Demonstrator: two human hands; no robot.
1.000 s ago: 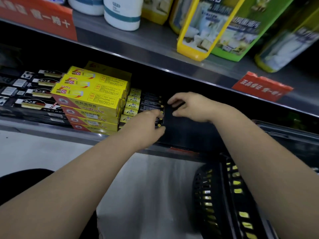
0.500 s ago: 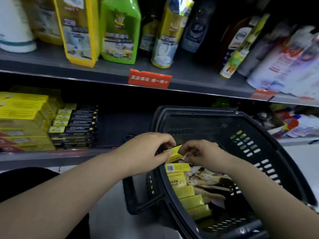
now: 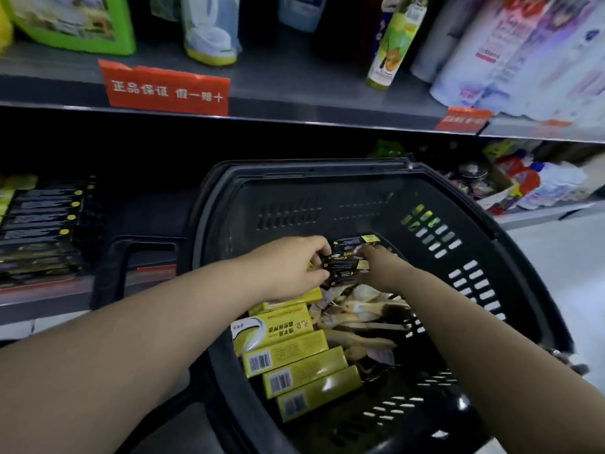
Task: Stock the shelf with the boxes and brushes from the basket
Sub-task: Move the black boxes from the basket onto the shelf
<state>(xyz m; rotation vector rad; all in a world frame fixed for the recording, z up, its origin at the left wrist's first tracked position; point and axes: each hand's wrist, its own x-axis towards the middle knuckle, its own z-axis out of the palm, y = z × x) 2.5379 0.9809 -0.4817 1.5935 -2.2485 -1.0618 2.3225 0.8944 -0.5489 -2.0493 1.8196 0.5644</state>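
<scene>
Black boxes (image 3: 343, 263) are clamped between the fingers of both the left hand (image 3: 291, 267) and right hand (image 3: 379, 262) over the basket (image 3: 491, 257). Yellow boxes (image 3: 294, 358) and brushes (image 3: 360, 309) remain inside; the shelf (image 3: 42, 290) is partly stocked.

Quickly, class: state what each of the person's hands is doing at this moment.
Left hand: closed on the black boxes over the basket.
Right hand: fingers on the same black boxes; its grip cannot be told.
</scene>
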